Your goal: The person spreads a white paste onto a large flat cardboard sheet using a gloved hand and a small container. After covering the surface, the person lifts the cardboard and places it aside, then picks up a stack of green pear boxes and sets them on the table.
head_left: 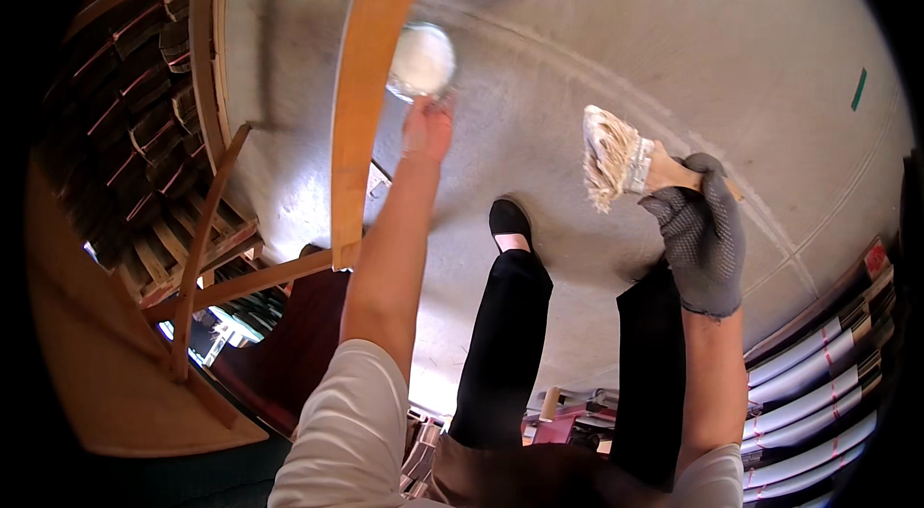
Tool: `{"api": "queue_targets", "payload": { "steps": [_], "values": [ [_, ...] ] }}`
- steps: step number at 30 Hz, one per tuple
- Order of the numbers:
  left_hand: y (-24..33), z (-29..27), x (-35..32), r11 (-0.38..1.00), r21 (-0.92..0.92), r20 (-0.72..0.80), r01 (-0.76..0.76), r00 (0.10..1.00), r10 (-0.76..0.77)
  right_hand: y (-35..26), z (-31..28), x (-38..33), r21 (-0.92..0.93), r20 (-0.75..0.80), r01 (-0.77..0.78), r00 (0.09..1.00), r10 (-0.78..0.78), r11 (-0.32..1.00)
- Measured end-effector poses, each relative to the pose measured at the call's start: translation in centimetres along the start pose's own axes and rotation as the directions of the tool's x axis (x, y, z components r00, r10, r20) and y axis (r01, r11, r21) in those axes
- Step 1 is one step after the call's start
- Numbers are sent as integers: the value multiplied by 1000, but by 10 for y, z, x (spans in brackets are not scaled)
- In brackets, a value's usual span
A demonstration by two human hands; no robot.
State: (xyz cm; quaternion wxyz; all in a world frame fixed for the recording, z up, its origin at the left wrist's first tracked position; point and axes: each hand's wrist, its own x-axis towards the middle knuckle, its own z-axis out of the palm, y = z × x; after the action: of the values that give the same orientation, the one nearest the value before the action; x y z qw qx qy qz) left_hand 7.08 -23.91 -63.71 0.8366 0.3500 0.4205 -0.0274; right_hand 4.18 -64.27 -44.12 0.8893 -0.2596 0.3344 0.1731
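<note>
My bare left hand (430,126), arm stretched forward, is closed on the near rim of a round clear container (423,61) filled with something white. The container is beside a long orange-brown wooden board (371,75), which covers part of its left edge. In a grey dotted work glove, my right hand (705,229) grips the wooden handle of a wide paintbrush (616,162). Its bristles point left, away from the hand, and look clumped and coated with a pale substance. The brush hangs in the air above the floor, apart from the container.
Curved wooden rails (207,239) and a large brown panel (106,335) stand at the left. Behind them are bundled dark stacks (135,104) on a pallet (202,248). Strapped white lengths (808,412) lie at the lower right. A concrete floor (539,46) spreads ahead.
</note>
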Motion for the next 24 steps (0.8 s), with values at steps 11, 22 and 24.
{"api": "queue_targets", "payload": {
  "steps": [11, 22, 24],
  "values": [
    [33, -3, 18, 979, -204, 18, 20, 1000, -16, -6, -31, 3, -164, -180, 60, 980, -89, 985],
    [-109, -10, -231, 838, 402, -110, 369, 928, -356, -48, 23, -113, 35, -293, 141, 948, -125, 989],
    [-79, 49, -313, 694, 615, -91, 373, 908, -408, -56, 57, -141, 3, -337, 141, 932, -132, 990]
  ]
}}
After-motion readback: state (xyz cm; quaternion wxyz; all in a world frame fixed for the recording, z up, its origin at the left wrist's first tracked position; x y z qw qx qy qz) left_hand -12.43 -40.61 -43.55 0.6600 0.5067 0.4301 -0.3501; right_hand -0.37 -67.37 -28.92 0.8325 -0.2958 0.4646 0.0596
